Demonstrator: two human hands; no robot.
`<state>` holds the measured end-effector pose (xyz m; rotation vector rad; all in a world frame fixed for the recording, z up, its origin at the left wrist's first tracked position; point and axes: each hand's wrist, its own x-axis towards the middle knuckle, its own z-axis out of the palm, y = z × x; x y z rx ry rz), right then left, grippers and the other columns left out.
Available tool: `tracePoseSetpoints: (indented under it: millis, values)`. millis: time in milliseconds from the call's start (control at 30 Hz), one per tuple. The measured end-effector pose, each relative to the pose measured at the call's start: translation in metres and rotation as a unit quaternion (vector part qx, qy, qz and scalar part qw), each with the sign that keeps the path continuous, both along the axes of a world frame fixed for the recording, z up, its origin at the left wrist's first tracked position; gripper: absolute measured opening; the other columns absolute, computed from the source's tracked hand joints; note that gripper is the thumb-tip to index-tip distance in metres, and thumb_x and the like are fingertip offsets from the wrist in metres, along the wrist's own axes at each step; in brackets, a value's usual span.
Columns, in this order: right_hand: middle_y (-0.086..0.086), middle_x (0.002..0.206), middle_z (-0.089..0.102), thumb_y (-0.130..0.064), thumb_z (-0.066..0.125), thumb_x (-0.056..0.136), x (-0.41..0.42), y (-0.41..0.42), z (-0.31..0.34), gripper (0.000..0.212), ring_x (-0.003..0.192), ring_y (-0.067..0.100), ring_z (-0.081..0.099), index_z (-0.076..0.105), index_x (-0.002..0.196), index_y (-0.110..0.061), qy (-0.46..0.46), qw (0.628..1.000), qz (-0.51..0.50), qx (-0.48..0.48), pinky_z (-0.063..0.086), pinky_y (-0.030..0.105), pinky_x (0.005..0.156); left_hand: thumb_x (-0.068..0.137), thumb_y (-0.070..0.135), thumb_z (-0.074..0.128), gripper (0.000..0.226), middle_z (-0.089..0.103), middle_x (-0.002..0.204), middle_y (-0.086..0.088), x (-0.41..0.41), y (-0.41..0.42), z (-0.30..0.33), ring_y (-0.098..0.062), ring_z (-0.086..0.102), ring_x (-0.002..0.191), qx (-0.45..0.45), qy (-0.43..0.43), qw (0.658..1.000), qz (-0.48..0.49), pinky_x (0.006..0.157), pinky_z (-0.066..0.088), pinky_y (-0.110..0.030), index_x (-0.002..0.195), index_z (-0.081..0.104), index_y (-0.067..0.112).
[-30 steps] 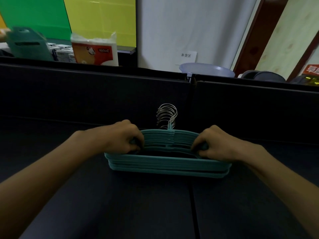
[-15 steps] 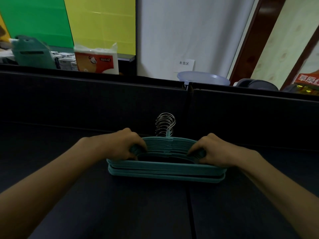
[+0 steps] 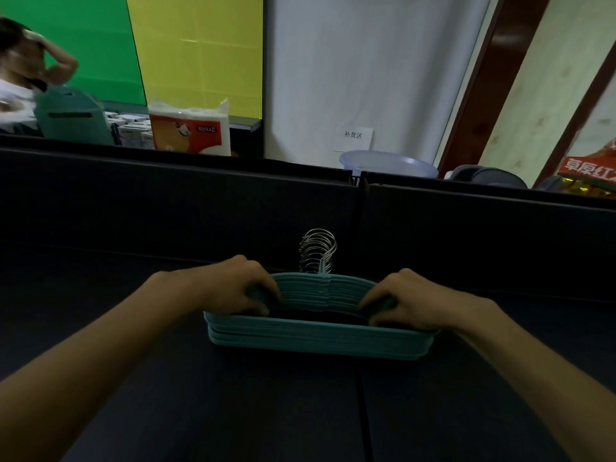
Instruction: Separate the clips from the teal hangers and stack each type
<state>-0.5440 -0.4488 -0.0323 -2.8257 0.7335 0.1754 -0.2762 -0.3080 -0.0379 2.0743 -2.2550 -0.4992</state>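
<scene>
**Hangers gathered in one stack, clips nowhere in sight**

The hanger half of the job looked close to finished. A single stack of teal hangers [image 3: 316, 338] lay flat on the dark table [image 3: 233, 411], their flat lower bars lined up toward the person and their metal hooks [image 3: 318, 251] bunched together at the far side, pointing at the dark partition [image 3: 166, 201] behind the table. No hanger lay apart from the pile. No clips were visible anywhere on the table, and none showed on the hangers themselves, so whether a separate clip stack existed outside the view could not be told; that half of the task remained unconfirmed. What seemed left was squaring the pile and letting go.

Starting at the left, the left hand [image 3: 233, 288] sat over the left shoulder of the stack, fingers curled down around the curved upper arms of the hangers, fingertips tucked into the opening between the arms and the lower bars. In the middle, the exposed span of the stack ran between the two hands, with the hooks rising just behind it. On the right, the right hand [image 3: 410, 301] mirrored the first, curled around the right shoulder of the pile, though the dim light made it hard to say how many hangers each hand actually enclosed. Both hands touched the stack, and the stack itself appeared to rest on the table rather than hang lifted.
</scene>
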Motion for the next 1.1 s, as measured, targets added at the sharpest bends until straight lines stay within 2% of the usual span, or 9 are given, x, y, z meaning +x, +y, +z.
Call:
tracePoseSetpoints:
  millis: [100, 200, 267, 333, 433, 533, 667, 833, 1100]
  values:
    - [-0.018, 0.108, 0.067, -0.047, 0.063, 0.082, -0.014, 0.007, 0.008, 0.028, 0.099, -0.008, 0.057, 0.066, 0.109, -0.039, -0.075, 0.996, -0.014, 0.051, 0.045, 0.015, 0.089, 0.079, 0.065, 0.049, 0.04, 0.064, 0.106, 0.022, -0.004, 0.016, 0.01, 0.008, 0.056, 0.097, -0.04, 0.079, 0.996, 0.02, 0.09, 0.047, -0.019, 0.106, 0.065, 0.04]
    - [-0.023, 0.117, 0.058, -0.062, 0.065, 0.068, -0.036, 0.018, 0.004, 0.049, 0.107, -0.007, 0.054, 0.06, 0.115, -0.049, -0.165, 0.979, -0.059, 0.109, 0.046, 0.016, 0.091, 0.063, 0.084, 0.047, 0.054, 0.06, 0.107, 0.028, -0.001, 0.04, -0.002, 0.014, 0.053, 0.1, -0.117, 0.15, 0.981, 0.048, 0.085, 0.046, -0.013, 0.103, 0.061, 0.05]
    - [-0.025, 0.119, 0.057, -0.063, 0.072, 0.061, -0.05, 0.025, -0.008, 0.06, 0.11, -0.005, 0.053, 0.056, 0.118, -0.053, -0.231, 0.96, -0.075, 0.14, 0.048, 0.018, 0.091, 0.061, 0.079, 0.057, 0.057, 0.057, 0.113, 0.026, 0.0, 0.056, -0.025, 0.01, 0.053, 0.105, -0.203, 0.185, 0.959, 0.068, 0.088, 0.046, -0.013, 0.109, 0.059, 0.048]
    - [-0.026, 0.116, 0.06, -0.053, 0.082, 0.056, -0.06, 0.031, -0.019, 0.071, 0.109, -0.004, 0.056, 0.052, 0.121, -0.055, -0.303, 0.933, -0.09, 0.173, 0.049, 0.018, 0.089, 0.06, 0.07, 0.066, 0.06, 0.052, 0.118, 0.024, -0.004, 0.065, -0.046, 0.005, 0.052, 0.11, -0.269, 0.217, 0.934, 0.085, 0.089, 0.044, -0.012, 0.115, 0.058, 0.047]
    - [-0.029, 0.115, 0.059, -0.032, 0.088, 0.055, -0.064, 0.041, -0.039, 0.082, 0.107, -0.003, 0.058, 0.05, 0.125, -0.051, -0.377, 0.9, -0.109, 0.189, 0.047, 0.012, 0.086, 0.057, 0.064, 0.071, 0.065, 0.046, 0.122, 0.021, -0.014, 0.067, -0.064, 0.004, 0.048, 0.112, -0.331, 0.226, 0.909, 0.113, 0.086, 0.041, -0.011, 0.118, 0.052, 0.051]
    - [-0.03, 0.118, 0.056, -0.028, 0.086, 0.058, -0.059, 0.051, -0.058, 0.081, 0.109, -0.004, 0.055, 0.048, 0.129, -0.041, -0.433, 0.876, -0.123, 0.173, 0.044, 0.01, 0.087, 0.056, 0.056, 0.08, 0.067, 0.044, 0.123, 0.017, -0.022, 0.065, -0.071, 0.006, 0.044, 0.112, -0.357, 0.247, 0.888, 0.152, 0.084, 0.037, -0.007, 0.116, 0.051, 0.052]
    - [-0.033, 0.117, 0.051, -0.03, 0.086, 0.058, -0.056, 0.055, -0.065, 0.086, 0.11, -0.005, 0.052, 0.041, 0.131, -0.039, -0.444, 0.873, -0.131, 0.154, 0.043, 0.009, 0.086, 0.054, 0.044, 0.079, 0.069, 0.046, 0.12, 0.016, -0.024, 0.067, -0.074, 0.005, 0.046, 0.108, -0.354, 0.238, 0.891, 0.154, 0.085, 0.038, -0.013, 0.115, 0.048, 0.055]
    - [-0.04, 0.117, 0.048, -0.022, 0.088, 0.056, -0.056, 0.056, -0.069, 0.094, 0.111, -0.01, 0.049, 0.037, 0.133, -0.038, -0.438, 0.877, -0.135, 0.143, 0.04, 0.004, 0.085, 0.056, 0.026, 0.086, 0.075, 0.048, 0.114, 0.017, -0.024, 0.065, -0.076, 0.006, 0.049, 0.103, -0.378, 0.227, 0.884, 0.156, 0.079, 0.039, -0.008, 0.111, 0.047, 0.06]
    - [-0.032, 0.114, 0.053, -0.022, 0.089, 0.054, -0.051, 0.05, -0.068, 0.097, 0.108, -0.003, 0.054, 0.035, 0.133, -0.04, -0.443, 0.876, -0.129, 0.141, 0.044, 0.009, 0.087, 0.058, 0.029, 0.086, 0.073, 0.046, 0.115, 0.013, -0.019, 0.063, -0.078, 0.004, 0.049, 0.104, -0.373, 0.243, 0.882, 0.157, 0.081, 0.04, -0.01, 0.113, 0.047, 0.056]
